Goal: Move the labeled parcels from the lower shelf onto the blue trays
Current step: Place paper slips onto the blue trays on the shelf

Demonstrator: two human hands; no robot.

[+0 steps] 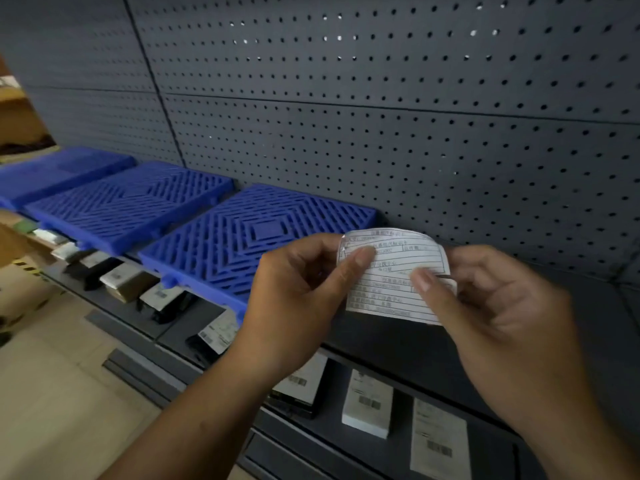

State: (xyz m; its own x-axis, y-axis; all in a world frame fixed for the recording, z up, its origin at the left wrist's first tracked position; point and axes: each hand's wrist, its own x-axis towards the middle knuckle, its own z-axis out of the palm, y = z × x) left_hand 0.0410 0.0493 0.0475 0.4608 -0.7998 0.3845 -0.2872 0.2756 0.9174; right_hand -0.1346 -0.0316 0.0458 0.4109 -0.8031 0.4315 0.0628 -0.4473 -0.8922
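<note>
While parcels [367,403] remained on lower shelf [485,452], blue trays [221,237] lay bare; my left hand [294,289] and right hand [498,306] pinched paper slip [388,282].

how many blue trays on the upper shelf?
3. All blue slatted plastic trays, in a row along the grey pegboard: nearest just left of the hands, middle, farthest at the left edge. More may lie beyond the frame.

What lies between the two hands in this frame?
A printed paper slip, pinched by the left hand and right hand at opposite edges, above the shelf, in the head view.
</note>
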